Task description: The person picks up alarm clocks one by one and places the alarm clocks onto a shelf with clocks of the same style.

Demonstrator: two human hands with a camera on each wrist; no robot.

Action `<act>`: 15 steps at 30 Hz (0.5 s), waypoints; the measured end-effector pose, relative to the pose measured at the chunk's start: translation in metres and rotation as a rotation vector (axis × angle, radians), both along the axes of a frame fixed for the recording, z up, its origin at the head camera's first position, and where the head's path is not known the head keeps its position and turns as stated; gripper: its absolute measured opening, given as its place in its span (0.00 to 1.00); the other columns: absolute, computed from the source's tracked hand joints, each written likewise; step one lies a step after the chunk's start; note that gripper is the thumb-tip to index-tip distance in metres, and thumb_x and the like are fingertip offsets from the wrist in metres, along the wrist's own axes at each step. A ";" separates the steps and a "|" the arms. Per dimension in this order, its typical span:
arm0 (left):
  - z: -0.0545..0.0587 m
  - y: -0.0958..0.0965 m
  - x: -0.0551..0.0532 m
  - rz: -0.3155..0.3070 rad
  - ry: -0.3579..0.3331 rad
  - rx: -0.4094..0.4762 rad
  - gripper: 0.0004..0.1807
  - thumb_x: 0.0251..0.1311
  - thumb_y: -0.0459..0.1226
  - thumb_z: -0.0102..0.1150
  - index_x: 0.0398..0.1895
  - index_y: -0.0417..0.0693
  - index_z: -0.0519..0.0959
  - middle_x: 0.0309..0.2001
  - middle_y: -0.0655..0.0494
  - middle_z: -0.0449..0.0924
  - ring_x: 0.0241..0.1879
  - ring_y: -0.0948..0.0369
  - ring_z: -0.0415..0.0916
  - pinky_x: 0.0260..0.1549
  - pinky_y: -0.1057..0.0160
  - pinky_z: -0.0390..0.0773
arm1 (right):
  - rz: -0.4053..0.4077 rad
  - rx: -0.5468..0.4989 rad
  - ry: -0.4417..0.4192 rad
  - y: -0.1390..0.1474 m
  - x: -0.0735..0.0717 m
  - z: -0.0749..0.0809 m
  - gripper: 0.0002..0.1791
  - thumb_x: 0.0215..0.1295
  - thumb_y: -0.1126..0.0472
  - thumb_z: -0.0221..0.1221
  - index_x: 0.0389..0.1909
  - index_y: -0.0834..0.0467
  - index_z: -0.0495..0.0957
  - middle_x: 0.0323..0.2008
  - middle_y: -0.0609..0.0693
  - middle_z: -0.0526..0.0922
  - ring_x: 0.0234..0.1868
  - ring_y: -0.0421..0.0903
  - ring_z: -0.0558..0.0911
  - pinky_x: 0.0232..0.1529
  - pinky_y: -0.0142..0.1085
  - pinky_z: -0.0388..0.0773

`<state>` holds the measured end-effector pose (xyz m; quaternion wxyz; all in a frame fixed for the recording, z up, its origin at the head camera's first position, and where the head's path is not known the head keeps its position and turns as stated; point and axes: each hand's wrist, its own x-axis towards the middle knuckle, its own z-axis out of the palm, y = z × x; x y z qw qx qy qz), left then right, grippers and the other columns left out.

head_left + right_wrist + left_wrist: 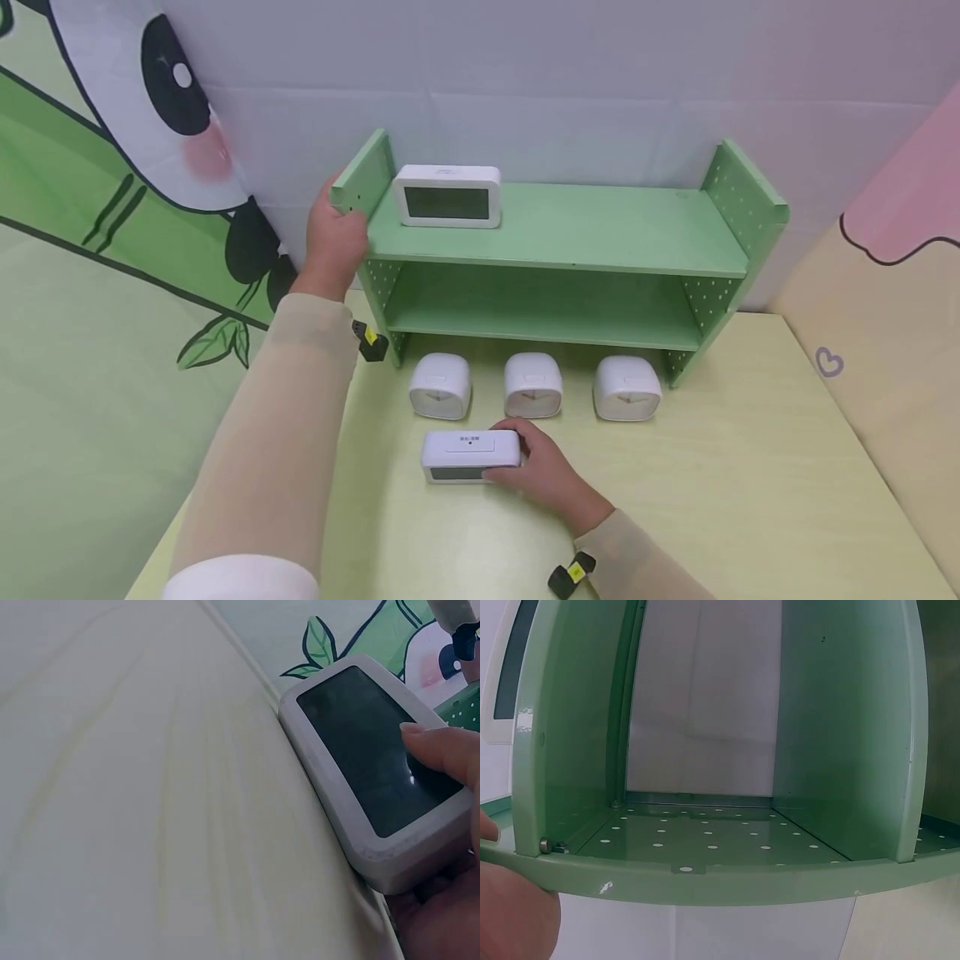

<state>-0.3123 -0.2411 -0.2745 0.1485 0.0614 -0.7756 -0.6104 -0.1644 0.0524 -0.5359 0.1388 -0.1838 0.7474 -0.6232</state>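
Observation:
A green two-tier shelf (570, 229) stands at the back of the table. At its left side panel (727, 885) my left hand (333, 242) grips the upper front edge, its thumb on the front; the other fingers are mostly hidden behind the panel. In front of the shelf, my right hand (543, 471) holds a white rectangular digital clock (468, 454) by its right end. The right wrist view shows the thumb (442, 750) across the clock's dark screen (375, 750), and the clock is upright at the table surface. Another white digital clock (447, 196) sits on the top tier's left end.
Three small rounded white clocks, left (440, 386), middle (533, 385) and right (627, 388), stand in a row before the shelf's foot. Behind the pale wooden table (750, 467) hangs a backdrop cloth (562, 67) with cartoon prints.

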 end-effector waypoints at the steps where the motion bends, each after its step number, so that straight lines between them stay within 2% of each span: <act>1: 0.000 0.000 0.000 0.001 -0.002 -0.002 0.41 0.68 0.26 0.37 0.81 0.69 0.58 0.72 0.55 0.67 0.67 0.56 0.64 0.69 0.52 0.63 | -0.005 0.002 0.002 0.000 0.000 -0.001 0.31 0.51 0.61 0.79 0.57 0.54 0.77 0.54 0.50 0.81 0.52 0.48 0.80 0.53 0.40 0.76; 7: -0.001 0.000 -0.001 0.003 0.002 0.005 0.40 0.67 0.26 0.38 0.80 0.68 0.59 0.71 0.55 0.67 0.67 0.55 0.64 0.69 0.52 0.63 | -0.034 0.019 0.009 0.005 0.000 -0.006 0.32 0.52 0.60 0.79 0.58 0.54 0.77 0.55 0.49 0.81 0.55 0.48 0.80 0.57 0.40 0.76; 15: -0.001 0.000 -0.001 0.009 -0.003 0.006 0.41 0.67 0.26 0.39 0.80 0.69 0.59 0.71 0.54 0.68 0.67 0.55 0.64 0.70 0.51 0.63 | -0.036 -0.020 -0.017 0.012 0.001 -0.005 0.32 0.52 0.62 0.79 0.58 0.55 0.78 0.57 0.51 0.81 0.61 0.52 0.79 0.64 0.49 0.73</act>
